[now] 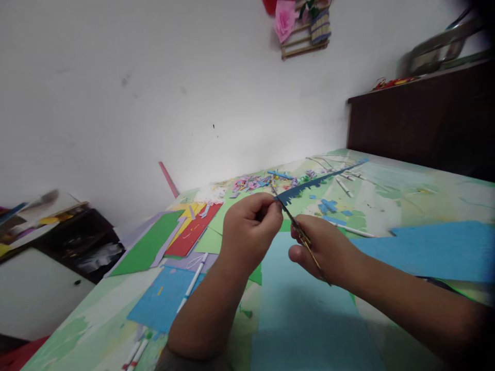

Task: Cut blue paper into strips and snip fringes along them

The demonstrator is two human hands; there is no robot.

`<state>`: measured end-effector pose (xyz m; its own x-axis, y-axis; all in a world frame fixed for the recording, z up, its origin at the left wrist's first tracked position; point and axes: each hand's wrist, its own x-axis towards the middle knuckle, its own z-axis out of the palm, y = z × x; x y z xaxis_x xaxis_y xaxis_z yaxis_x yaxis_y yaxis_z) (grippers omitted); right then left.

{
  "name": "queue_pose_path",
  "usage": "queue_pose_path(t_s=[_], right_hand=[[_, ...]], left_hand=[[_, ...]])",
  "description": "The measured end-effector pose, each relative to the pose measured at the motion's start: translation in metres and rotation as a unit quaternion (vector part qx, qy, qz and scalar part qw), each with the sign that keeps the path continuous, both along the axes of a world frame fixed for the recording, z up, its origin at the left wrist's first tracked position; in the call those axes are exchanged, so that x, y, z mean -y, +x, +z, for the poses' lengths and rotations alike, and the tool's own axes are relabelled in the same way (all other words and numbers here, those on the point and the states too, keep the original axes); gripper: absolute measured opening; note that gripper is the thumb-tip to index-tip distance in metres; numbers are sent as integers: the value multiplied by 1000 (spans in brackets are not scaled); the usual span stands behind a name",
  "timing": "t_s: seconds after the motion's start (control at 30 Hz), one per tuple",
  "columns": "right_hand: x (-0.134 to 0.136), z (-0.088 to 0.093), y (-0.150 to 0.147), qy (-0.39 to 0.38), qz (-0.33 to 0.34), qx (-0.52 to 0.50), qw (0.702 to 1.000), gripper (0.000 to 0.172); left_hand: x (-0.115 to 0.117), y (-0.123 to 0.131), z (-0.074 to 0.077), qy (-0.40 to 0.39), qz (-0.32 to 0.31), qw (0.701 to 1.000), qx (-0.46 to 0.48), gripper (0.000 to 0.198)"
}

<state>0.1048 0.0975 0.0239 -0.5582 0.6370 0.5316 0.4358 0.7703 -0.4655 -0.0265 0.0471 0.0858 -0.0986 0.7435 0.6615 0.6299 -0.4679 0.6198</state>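
My left hand (251,224) is closed in a pinch on the near end of a long blue paper strip (315,183) with a fringed lower edge. The strip stretches away to the upper right above the table. My right hand (323,250) is wrapped round a pair of small scissors (299,232), whose blades point up toward the pinched end of the strip. Both hands hover over a light blue sheet (305,309) lying on the table.
Red (195,232), green (149,245), yellow and blue paper sheets lie at the left of the table. Pens (193,281) lie among them. A pile of coloured scraps (255,181) sits near the wall. A large blue sheet (436,250) lies right; a dark cabinet (421,116) stands behind.
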Motion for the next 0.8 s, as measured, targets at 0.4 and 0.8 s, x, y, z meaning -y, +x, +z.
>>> queue_pose_path(t_s=[0.4, 0.8], right_hand=[[2, 3, -1, -4, -21, -7, 1000, 44], [1, 3, 0, 10, -30, 4, 999, 48]], left_hand=[[-4, 2, -11, 81, 41, 995, -33, 15], [-2, 0, -9, 71, -1, 996, -58, 17]])
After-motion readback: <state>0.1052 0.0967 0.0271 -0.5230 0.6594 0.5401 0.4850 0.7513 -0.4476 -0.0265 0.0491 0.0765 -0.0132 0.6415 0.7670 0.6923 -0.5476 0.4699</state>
